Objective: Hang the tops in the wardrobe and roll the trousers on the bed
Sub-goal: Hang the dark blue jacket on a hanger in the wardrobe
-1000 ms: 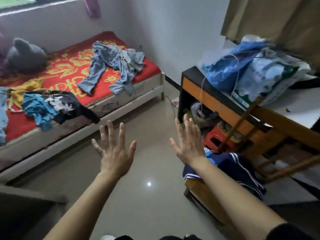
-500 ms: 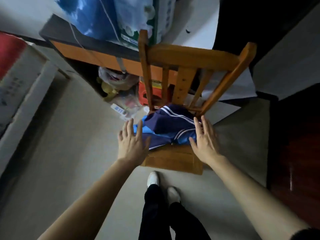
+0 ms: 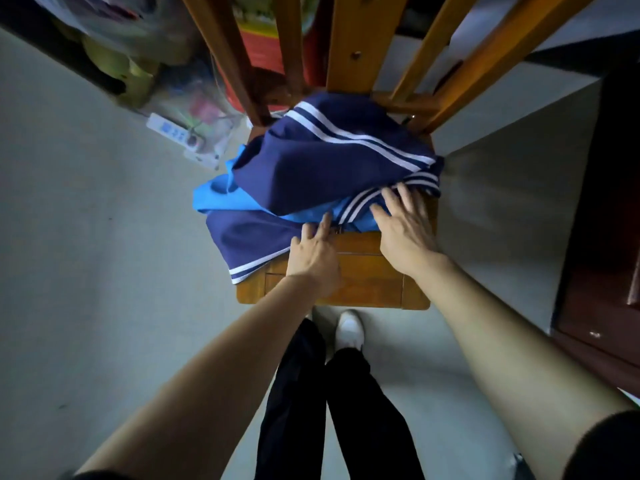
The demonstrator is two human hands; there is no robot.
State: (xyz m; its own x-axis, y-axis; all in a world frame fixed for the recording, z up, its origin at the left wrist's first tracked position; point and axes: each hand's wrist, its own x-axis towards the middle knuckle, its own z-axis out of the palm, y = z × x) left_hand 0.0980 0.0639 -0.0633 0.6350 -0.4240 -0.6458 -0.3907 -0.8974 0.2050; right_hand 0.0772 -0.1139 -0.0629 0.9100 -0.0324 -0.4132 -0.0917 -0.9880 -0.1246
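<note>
Clothes [image 3: 311,168]: lying heaped at frame centre on chair seat [image 3: 363,282]. Touching the near hem with left hand [image 3: 313,258] and right hand [image 3: 403,230], fingers straight, gripping nothing. Probably working best: sliding under both layers, gathering everything together.

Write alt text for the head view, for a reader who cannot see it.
A person's left hand and right hand touch a navy garment with white stripes, heaped on a wooden chair. A light blue garment lies partly under it.
</note>
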